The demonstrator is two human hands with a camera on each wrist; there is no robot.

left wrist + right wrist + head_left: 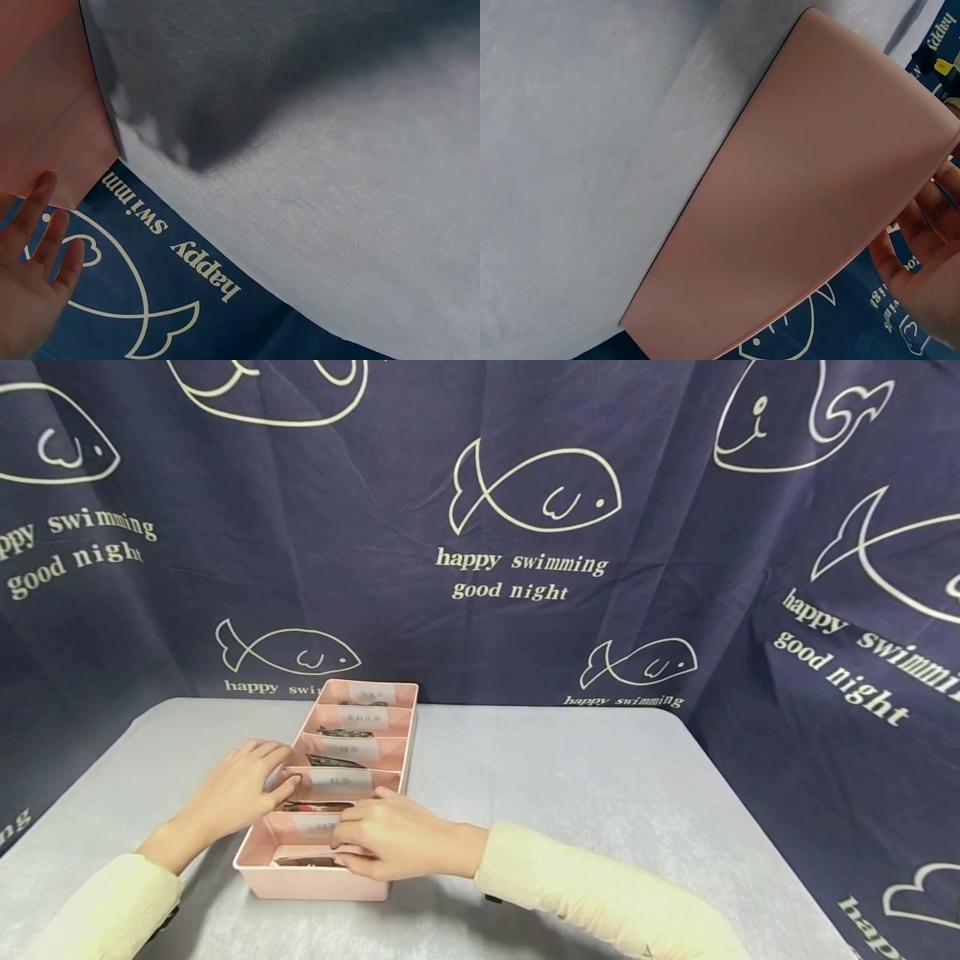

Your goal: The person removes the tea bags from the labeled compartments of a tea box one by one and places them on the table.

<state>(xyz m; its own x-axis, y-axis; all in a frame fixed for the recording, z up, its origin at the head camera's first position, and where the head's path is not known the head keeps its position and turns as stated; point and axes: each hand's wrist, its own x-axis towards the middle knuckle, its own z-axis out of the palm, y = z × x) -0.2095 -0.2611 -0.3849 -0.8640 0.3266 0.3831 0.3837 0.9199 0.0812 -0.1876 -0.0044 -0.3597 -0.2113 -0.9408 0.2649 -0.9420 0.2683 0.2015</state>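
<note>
A long pink divided box [318, 883] stands on the table, its compartments one behind another with paper labels. My left hand [236, 789] rests at the box's left rim, thumb and fingers spread over the edge; in the left wrist view its fingers are loosely extended. My right hand [397, 839] reaches over the right rim into the front compartment. Its thumb and fingertips are beside the right end of a flat packet [300, 861]; whether they pinch it is hidden. A red and dark packet [318, 807] lies in the second compartment, between the hands.
Dark packets [336, 762] sit in the third compartment, with more packets [345, 732] farther back. Pale covering spreads over the table [562, 793] on both sides of the box. A navy curtain [525, 635] with fish drawings hangs behind and beside it.
</note>
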